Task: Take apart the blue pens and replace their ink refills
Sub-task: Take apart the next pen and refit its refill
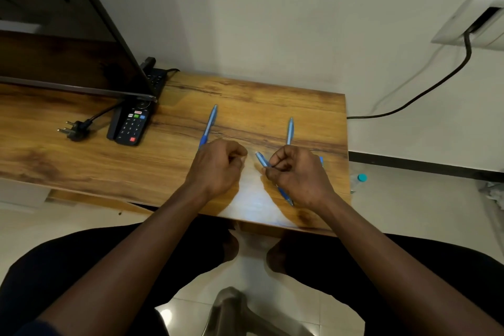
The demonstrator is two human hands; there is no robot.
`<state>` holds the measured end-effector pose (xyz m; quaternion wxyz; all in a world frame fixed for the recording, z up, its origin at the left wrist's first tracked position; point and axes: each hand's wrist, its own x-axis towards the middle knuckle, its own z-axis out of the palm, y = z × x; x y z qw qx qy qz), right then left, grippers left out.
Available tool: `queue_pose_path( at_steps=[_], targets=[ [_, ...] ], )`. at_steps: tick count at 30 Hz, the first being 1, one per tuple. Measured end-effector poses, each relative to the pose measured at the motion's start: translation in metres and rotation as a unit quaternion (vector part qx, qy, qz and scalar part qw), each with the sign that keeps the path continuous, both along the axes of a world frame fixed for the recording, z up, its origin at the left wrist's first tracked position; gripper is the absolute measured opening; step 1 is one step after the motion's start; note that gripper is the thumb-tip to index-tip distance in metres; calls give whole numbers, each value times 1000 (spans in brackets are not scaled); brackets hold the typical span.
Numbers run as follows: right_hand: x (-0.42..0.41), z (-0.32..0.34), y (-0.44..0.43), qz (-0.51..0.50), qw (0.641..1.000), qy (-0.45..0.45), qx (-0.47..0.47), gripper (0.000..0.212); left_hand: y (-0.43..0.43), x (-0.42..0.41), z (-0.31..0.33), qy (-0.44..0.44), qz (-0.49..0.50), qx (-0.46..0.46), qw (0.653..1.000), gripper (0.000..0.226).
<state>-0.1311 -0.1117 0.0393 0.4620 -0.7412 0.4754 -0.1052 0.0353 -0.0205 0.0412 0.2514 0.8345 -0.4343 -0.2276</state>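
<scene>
the right hand point(297, 174) is curled round a blue pen, the held pen point(262, 160), which slants under the fingers: one end pokes out up-left toward the left hand, the other shows below the palm near the table's front edge. the left hand point(218, 165) is balled close beside it, fingers tucked in; whether it grips anything cannot be told. both hands sit low over the wooden table point(81, 161). a second pen point(210, 124) lies beyond the left hand, its near end hidden by the knuckles; a third pen point(290, 131) lies beyond the right hand. further left are a remote point(131, 125), a loose plug point(75, 129) and a tv point(54, 35). on the floor right of the table stands a bottle point(358, 180) with a teal cap; its contents cannot be made out.
</scene>
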Motion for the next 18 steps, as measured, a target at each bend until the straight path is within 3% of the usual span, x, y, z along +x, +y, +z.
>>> queue_pose_path(
  at_steps=[2,4,7,18],
  targets=[
    [0,1,0,3,1000,-8,3,15,0,3,0,131,64,-62,987,17],
    [1,2,1,8,1000,-17,2,15,1,5,3,261,110,-103,953,16],
    [1,3,3,15,999,-29,6,15,0,6,9,366,123,-138,912,13],
    [-1,6,4,23,998,-50,-7,16,0,4,12,385,91,-141,907,14]
  ],
)
